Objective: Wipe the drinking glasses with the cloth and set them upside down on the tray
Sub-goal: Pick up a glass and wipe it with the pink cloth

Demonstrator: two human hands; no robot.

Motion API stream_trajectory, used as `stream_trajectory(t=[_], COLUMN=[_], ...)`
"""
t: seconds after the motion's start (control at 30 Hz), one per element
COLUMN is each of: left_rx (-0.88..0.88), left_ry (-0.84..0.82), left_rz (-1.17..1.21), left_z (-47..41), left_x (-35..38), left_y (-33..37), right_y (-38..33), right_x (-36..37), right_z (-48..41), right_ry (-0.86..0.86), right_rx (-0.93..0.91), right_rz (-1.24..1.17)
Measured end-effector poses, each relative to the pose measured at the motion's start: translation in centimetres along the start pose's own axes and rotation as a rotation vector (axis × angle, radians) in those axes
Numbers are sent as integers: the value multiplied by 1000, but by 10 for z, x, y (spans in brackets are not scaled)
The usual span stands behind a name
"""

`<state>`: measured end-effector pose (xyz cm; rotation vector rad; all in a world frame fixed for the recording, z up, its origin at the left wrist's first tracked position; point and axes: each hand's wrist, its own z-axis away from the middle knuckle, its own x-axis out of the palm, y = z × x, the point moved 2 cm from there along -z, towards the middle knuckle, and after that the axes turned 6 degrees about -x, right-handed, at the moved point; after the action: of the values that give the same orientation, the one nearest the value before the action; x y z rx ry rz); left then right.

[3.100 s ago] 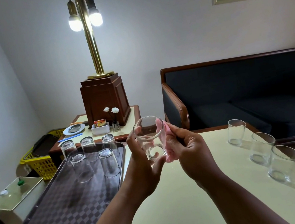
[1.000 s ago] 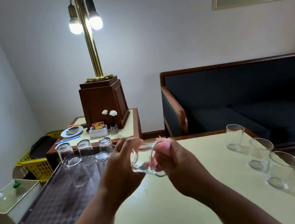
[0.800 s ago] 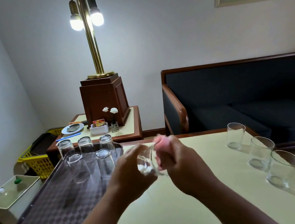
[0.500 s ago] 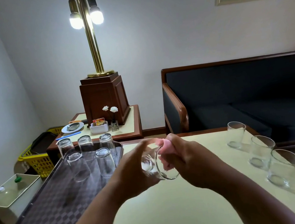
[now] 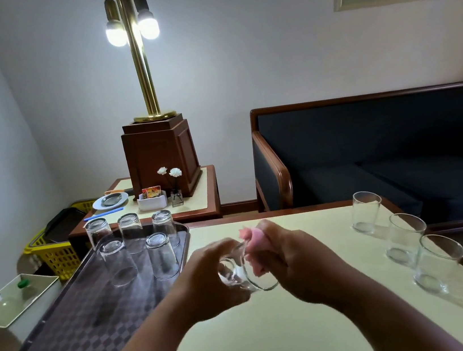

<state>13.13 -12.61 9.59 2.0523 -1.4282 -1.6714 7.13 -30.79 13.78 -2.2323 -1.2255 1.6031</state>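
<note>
Over the middle of the table (image 5: 276,335), the glass (image 5: 238,277) is being held on its side, clear of the tabletop, mouth facing right. It is being gripped round the base end by the left hand (image 5: 206,283), fingers curled over it. The pink cloth (image 5: 251,239) is being pinched by the right hand (image 5: 302,263) and pushed into the glass mouth; part of it is bunching out above the rim.

Versus 3.1 s ago: the glass is no longer being held up with its mouth toward the camera. It is being held lower and tipped sideways, and the cloth is being worked into the mouth rather than held behind the wall.

Versus 0.5 s ago: grip and pose are being kept almost the same. Slight blur is being seen on the left hand.

On the tray (image 5: 69,341), at the table's left, five upside-down glasses (image 5: 161,256) are being counted at the far end, same as before. Near the right edge, three upright glasses (image 5: 405,237) are being left in a row, positions unchanged. How deep the cloth reaches inside cannot be told.
</note>
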Motion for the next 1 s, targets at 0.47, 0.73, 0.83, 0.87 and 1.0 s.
stream_trajectory(t=[0.47, 0.73, 0.83, 0.87, 1.0], left_rx=[189, 134, 26, 12, 49], left_ry=[122, 391, -44, -56, 489], left_rz=[-102, -345, -81, -43, -264], left_z=[-3, -10, -4, -3, -8], left_x=[2, -9, -4, 0, 12], left_y=[4, 16, 0, -3, 13], right_y=[1, -6, 4, 3, -6], right_x=[6, 10, -2, 0, 20], right_z=[1, -3, -1, 0, -5], right_ry=[93, 179, -16, 11, 364], right_rx=[43, 353, -79, -111, 274], right_rz=[-9, -568, 98, 131, -505])
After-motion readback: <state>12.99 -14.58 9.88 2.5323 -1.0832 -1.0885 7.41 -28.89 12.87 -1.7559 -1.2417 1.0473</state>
